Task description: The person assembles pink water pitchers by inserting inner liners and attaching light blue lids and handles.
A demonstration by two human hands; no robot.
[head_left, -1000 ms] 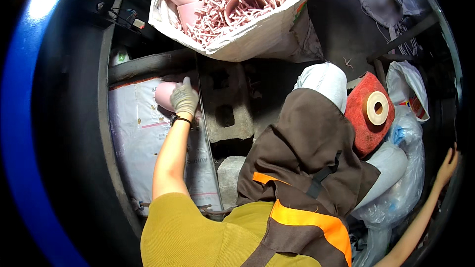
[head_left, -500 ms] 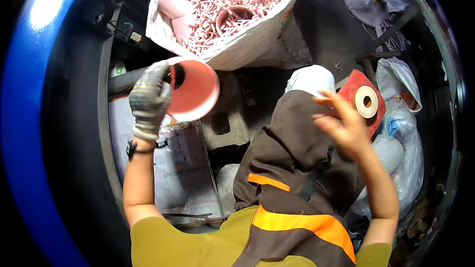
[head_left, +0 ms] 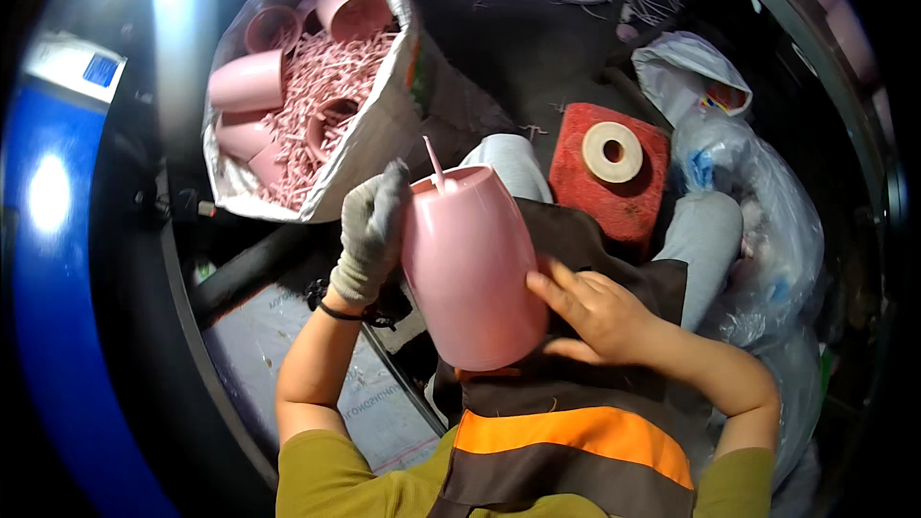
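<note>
My left hand, in a grey and white knit glove, grips a pink plastic cup-shaped pot by its narrower upper end. The pot is tilted over my lap with its wider end toward me. From the narrow end a thin pink sprue sticks up. My bare right hand has its fingers apart, their tips against the pot's right side. The left thumb and fingertips are partly hidden behind the pot.
Ahead on the left stands a white woven sack of pink sprues and several pink pots. A tape roll lies on a red block. Clear plastic bags lie at right; a blue machine panel is at far left.
My left hand has brought the pot rightward and down over my lap, turning its wide mouth toward me. My right hand has come in from the right to its side. The view has shifted.
</note>
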